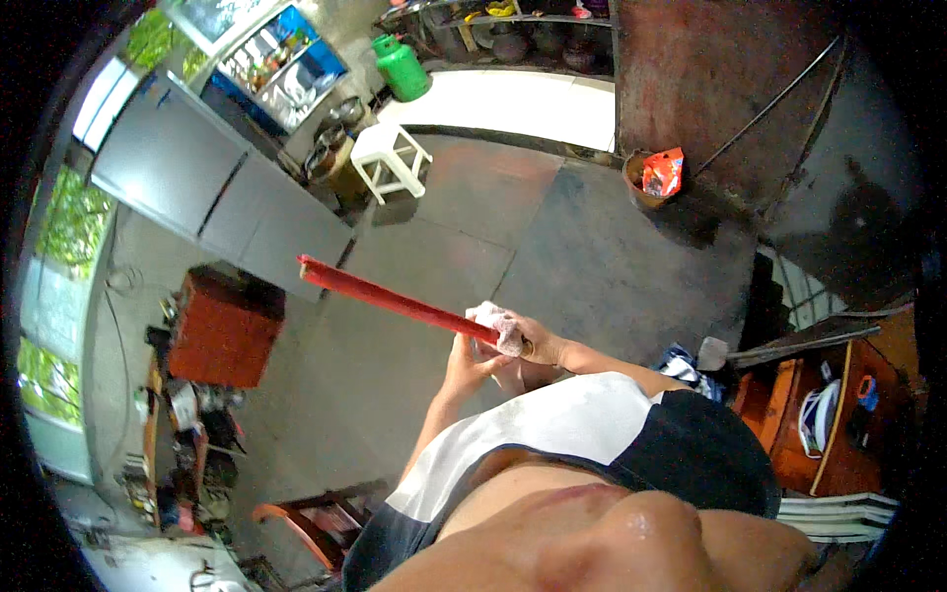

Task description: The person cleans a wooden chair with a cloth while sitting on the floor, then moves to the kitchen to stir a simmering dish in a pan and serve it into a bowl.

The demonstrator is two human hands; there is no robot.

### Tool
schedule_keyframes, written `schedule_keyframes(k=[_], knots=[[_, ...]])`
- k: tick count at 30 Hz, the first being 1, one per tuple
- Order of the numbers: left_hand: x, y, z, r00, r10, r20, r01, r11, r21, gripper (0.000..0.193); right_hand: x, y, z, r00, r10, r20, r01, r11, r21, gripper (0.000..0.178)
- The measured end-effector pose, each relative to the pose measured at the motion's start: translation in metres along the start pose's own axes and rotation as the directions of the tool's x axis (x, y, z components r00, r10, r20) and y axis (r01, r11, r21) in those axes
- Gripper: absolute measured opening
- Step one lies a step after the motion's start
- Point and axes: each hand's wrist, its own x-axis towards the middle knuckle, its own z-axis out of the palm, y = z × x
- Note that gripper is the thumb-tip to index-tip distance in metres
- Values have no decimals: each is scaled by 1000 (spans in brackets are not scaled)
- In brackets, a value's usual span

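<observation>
Fingers of the left hand [468, 367] are bent nearly closed around a pinkish-white cloth [506, 331], the thumb lying across its lower side; how far the other fingertips reach is hidden behind the bundle. Fingers of the right hand [541, 341] are likewise curled in, pressing on the same cloth from its right, their tips mostly out of sight in the folds. The cloth is bunched and crumpled about the near end of a long red bar [395, 304]. Straight and slender, the bar slopes from the hands up toward the left, held above the floor [395, 395], its far tip showing a small pale piece on the underside. Both forearms come up from in front of a white-and-black shirt [552, 419].

Farther out, a red-brown box [225, 326] stands to the left, near a grey refrigerator [212, 187]. Beyond the bar are a white stool [391, 158] and a green gas cylinder [400, 69].
</observation>
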Motion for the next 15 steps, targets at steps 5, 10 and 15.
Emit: schedule_keyframes(k=[5,10,15], knots=[[109,27,-7,986,-159,47,158,987,30,52,50,11,-75,998,48,42,-52,993,110,62],[194,8,-1,941,-193,-280,160,978,-136,39,76,51,-141,979,157,-128,-132,974,185,51],[283,-4,-36,852,-304,-427,-13,802,-597,50,104,106,-204,990,56,-133,-63,997,-46,48]])
